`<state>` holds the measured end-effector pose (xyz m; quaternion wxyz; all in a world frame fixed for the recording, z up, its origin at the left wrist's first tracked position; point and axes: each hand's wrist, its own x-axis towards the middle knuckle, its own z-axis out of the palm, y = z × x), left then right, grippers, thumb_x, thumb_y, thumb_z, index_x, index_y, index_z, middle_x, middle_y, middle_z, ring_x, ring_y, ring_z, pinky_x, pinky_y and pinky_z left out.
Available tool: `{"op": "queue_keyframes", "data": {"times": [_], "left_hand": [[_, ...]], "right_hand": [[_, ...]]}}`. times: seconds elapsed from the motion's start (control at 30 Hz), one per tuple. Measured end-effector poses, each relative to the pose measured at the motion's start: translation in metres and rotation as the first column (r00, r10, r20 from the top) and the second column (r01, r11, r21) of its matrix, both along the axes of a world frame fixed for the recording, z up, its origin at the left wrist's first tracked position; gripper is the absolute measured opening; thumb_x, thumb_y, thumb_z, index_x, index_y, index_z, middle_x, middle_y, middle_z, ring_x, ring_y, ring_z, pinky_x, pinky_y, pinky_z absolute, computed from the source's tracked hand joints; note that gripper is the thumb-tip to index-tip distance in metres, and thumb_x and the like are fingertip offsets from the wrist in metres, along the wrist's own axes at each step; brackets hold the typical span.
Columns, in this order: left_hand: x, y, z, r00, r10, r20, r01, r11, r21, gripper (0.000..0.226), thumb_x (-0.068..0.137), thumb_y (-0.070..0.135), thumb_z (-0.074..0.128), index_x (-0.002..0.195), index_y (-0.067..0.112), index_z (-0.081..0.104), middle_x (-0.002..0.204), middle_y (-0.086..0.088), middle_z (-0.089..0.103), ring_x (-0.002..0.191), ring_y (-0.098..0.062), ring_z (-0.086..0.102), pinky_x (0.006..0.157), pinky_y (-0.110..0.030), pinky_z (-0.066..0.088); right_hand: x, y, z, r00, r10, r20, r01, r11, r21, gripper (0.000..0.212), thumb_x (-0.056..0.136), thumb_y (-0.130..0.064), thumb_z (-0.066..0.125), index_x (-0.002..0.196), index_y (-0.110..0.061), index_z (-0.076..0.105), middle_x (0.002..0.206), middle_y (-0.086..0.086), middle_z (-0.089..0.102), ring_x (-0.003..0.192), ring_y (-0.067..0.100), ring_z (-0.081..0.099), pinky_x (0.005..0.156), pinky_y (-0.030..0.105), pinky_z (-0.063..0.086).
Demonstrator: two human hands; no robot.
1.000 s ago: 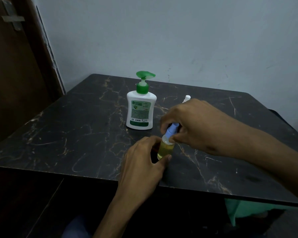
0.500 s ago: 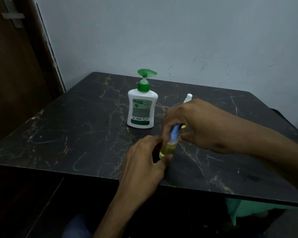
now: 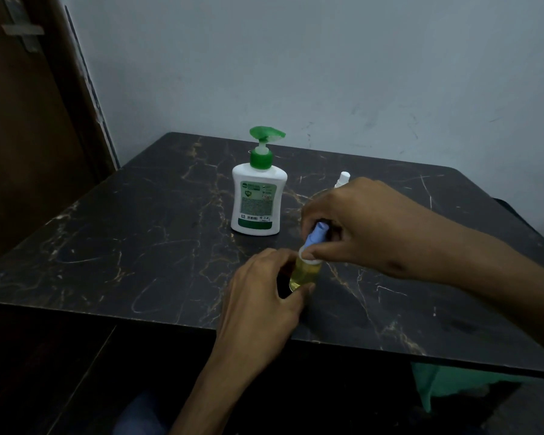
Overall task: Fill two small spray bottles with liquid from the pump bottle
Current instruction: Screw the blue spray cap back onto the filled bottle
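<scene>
A small clear spray bottle [image 3: 305, 273] holding yellow liquid stands on the black marble table [image 3: 139, 233] near its front edge. My left hand [image 3: 264, 293] grips the bottle's body from the left and below. My right hand [image 3: 365, 224] pinches its blue spray top [image 3: 318, 234], which sits on the bottle's neck. The white pump bottle [image 3: 258, 202] with a green pump stands upright just behind, to the left. A second small spray bottle shows only its white top [image 3: 343, 178] behind my right hand.
A pale wall runs behind the table, and a dark wooden door [image 3: 22, 152] stands at the left. Green cloth [image 3: 437, 384] shows under the table's front right edge.
Both hands keep hold of the small bottle and its blue top. My right hand's fingers have shifted a little around the top, and the view has tilted slightly.
</scene>
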<state>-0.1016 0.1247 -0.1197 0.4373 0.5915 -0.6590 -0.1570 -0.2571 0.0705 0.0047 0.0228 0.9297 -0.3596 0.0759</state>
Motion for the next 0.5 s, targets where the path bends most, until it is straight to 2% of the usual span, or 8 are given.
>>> {"op": "queue_keyframes", "data": {"times": [0.07,0.13,0.17,0.23,0.3,0.37,0.43,0.5], "left_hand": [[0.0,-0.001,-0.001,1.0,0.004,0.0,-0.004,1.0,-0.004,0.029,0.083,0.033,0.082,0.109,0.035,0.071,0.099,0.019,0.068,0.095,0.001,0.063,0.084,-0.027,0.053],[0.001,-0.001,-0.001,1.0,0.011,0.002,-0.011,1.0,-0.011,0.03,0.082,0.032,0.082,0.11,0.035,0.071,0.098,0.02,0.067,0.095,0.002,0.063,0.082,-0.022,0.051],[0.001,-0.001,-0.001,1.0,0.012,0.003,-0.012,1.0,-0.01,0.03,0.082,0.033,0.083,0.109,0.036,0.071,0.097,0.02,0.067,0.094,0.002,0.062,0.08,-0.019,0.049],[0.001,-0.001,-0.001,1.0,0.005,0.003,-0.005,1.0,-0.001,0.026,0.083,0.034,0.082,0.107,0.035,0.07,0.096,0.019,0.066,0.093,0.002,0.062,0.079,-0.018,0.048],[0.001,-0.001,-0.001,1.0,0.005,0.009,-0.005,1.0,0.001,0.021,0.083,0.036,0.081,0.101,0.033,0.07,0.095,0.017,0.067,0.092,0.001,0.062,0.079,-0.023,0.051],[0.001,-0.001,-0.001,1.0,0.009,0.005,-0.009,1.0,0.012,0.023,0.083,0.037,0.081,0.103,0.033,0.07,0.097,0.017,0.067,0.093,0.001,0.063,0.081,-0.028,0.053],[0.001,-0.001,-0.001,1.0,0.01,-0.002,-0.01,1.0,0.012,0.027,0.084,0.037,0.081,0.109,0.034,0.071,0.1,0.019,0.068,0.095,0.002,0.063,0.084,-0.03,0.054],[0.001,0.0,-0.001,1.0,0.01,-0.003,-0.01,1.0,0.014,0.029,0.084,0.036,0.081,0.111,0.034,0.071,0.101,0.019,0.068,0.096,0.003,0.063,0.085,-0.03,0.054]], "right_hand": [[0.004,0.0,-0.001,0.999,-0.033,-0.032,0.033,0.999,-0.027,0.028,0.09,-0.055,0.071,0.075,-0.036,0.058,0.07,-0.018,0.061,0.06,-0.004,0.056,0.053,0.011,0.035],[0.007,-0.001,-0.002,0.998,-0.058,-0.03,0.057,0.998,-0.04,0.039,0.091,-0.061,0.067,0.068,-0.037,0.048,0.065,-0.018,0.056,0.056,-0.002,0.053,0.052,0.013,0.032],[0.007,-0.001,-0.002,0.998,-0.061,-0.024,0.06,0.997,-0.041,0.04,0.09,-0.063,0.066,0.067,-0.036,0.048,0.065,-0.017,0.056,0.056,0.0,0.053,0.053,0.014,0.032],[0.005,-0.002,-0.001,0.999,-0.041,-0.027,0.04,0.998,-0.038,0.032,0.09,-0.063,0.067,0.08,-0.033,0.061,0.072,-0.017,0.063,0.063,-0.001,0.058,0.056,0.015,0.039],[0.001,-0.003,0.003,0.999,0.009,-0.04,-0.01,1.0,-0.02,0.024,0.089,-0.056,0.072,0.099,-0.035,0.067,0.084,-0.021,0.066,0.073,-0.01,0.06,0.06,0.01,0.042],[-0.001,-0.001,0.008,0.997,0.065,-0.043,-0.064,0.997,0.037,0.022,0.088,-0.04,0.077,0.106,-0.039,0.065,0.089,-0.025,0.063,0.084,-0.023,0.054,0.069,0.003,0.042],[-0.002,-0.001,0.009,0.995,0.082,-0.052,-0.079,0.995,0.056,0.024,0.087,-0.027,0.079,0.105,-0.038,0.067,0.093,-0.023,0.063,0.09,-0.018,0.055,0.076,0.005,0.043],[-0.001,-0.001,0.009,0.995,0.073,-0.064,-0.07,0.997,0.042,0.023,0.087,-0.021,0.078,0.1,-0.038,0.067,0.095,-0.019,0.066,0.085,-0.007,0.058,0.069,0.012,0.046]]}}
